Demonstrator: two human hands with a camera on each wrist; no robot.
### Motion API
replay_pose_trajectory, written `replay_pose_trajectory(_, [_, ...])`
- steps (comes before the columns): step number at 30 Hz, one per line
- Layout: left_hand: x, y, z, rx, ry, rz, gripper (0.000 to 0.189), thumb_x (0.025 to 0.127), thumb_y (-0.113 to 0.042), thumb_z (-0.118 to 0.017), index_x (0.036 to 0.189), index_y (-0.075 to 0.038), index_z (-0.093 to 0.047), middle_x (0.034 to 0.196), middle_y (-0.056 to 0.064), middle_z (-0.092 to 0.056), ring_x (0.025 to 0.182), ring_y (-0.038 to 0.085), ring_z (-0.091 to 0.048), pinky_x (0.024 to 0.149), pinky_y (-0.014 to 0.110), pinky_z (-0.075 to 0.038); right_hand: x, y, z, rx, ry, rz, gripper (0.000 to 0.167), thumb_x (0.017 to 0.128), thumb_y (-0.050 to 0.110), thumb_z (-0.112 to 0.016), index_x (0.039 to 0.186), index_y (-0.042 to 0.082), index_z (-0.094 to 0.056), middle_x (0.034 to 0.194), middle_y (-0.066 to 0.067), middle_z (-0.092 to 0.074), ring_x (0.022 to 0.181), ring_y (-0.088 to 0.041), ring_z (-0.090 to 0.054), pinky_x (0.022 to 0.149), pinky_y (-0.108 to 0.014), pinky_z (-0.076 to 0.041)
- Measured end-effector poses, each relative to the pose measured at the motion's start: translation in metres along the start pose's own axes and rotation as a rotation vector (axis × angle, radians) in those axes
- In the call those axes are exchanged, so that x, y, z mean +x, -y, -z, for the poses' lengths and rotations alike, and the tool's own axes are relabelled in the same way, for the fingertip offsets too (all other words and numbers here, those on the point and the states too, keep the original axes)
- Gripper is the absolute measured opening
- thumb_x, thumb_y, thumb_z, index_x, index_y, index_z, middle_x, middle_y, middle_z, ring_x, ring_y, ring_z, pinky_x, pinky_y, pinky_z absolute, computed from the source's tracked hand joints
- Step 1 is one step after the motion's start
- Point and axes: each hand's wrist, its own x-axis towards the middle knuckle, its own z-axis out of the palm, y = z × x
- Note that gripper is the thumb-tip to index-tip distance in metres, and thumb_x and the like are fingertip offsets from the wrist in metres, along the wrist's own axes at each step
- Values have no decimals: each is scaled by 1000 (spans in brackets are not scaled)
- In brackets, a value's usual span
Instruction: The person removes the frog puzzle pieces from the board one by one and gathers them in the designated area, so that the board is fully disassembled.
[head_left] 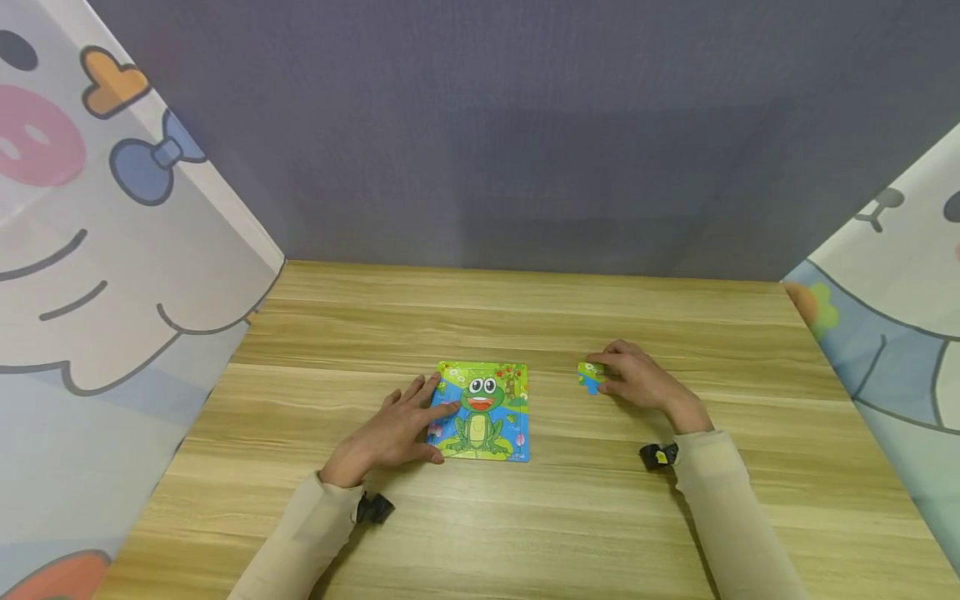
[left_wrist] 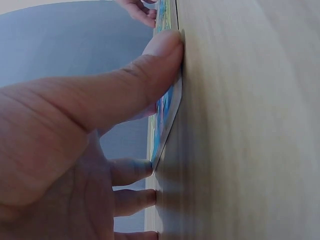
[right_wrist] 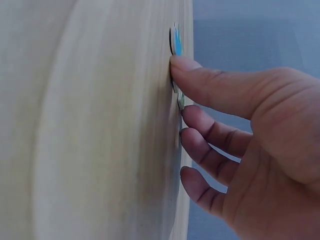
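A square frog jigsaw puzzle (head_left: 495,400) lies on the wooden table, with a green frog on a blue and green background. My left hand (head_left: 393,429) rests over its left side, fingers spread, the index fingertip on the picture beside the frog. In the left wrist view the thumb (left_wrist: 165,45) lies at the puzzle's near edge. To the right of the puzzle, my right hand (head_left: 637,379) holds a small green and blue puzzle piece (head_left: 588,377) between thumb and index finger. The right wrist view has this piece (right_wrist: 177,42) close over the tabletop, partly hidden behind the thumb.
The wooden table (head_left: 570,525) reaches back to a grey upright panel (head_left: 480,142). Side panels with cartoon prints stand at the left (head_left: 150,275) and right (head_left: 900,333). A black strap (head_left: 373,508) shows at the left wrist, another black strap (head_left: 658,456) at the right.
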Motion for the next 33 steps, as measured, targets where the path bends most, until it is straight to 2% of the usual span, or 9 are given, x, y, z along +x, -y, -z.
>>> replay_pose_trajectory(6, [0, 0, 0, -4, 1, -6, 77, 83, -37, -79, 150, -17, -48, 166, 28, -13, 151, 55, -17, 110, 78, -23, -1, 1, 1, 16, 9, -19, 49, 88, 9, -75, 133, -3, -61, 119, -21, -60, 109, -37, -56, 92, -54, -48])
replay_pose_trajectory(12, [0, -1, 0, -11, 2, -2, 77, 83, -36, -79, 150, -17, -48, 166, 28, -13, 151, 54, -16, 111, 78, -22, -1, 2, 4, 42, 24, -29, 49, 89, 9, -74, 134, -5, -59, 120, -21, -60, 108, -35, -57, 92, -52, -50])
replay_pose_trajectory(26, [-1, 1, -1, 4, -1, -6, 77, 83, -37, -79, 151, -18, -47, 166, 28, -13, 151, 55, -17, 110, 78, -23, -1, 1, 6, 37, 27, -44, 46, 90, 10, -73, 132, -4, -61, 122, -22, -60, 111, -37, -59, 94, -56, -50])
replay_pose_trajectory(33, [-1, 1, -1, 0, -4, -8, 77, 83, -37, -79, 150, -18, -47, 166, 27, -13, 151, 54, -16, 110, 78, -23, 6, 12, 10, 49, -38, -27, 45, 92, 8, -71, 133, -5, -60, 124, -23, -61, 113, -39, -60, 97, -57, -50])
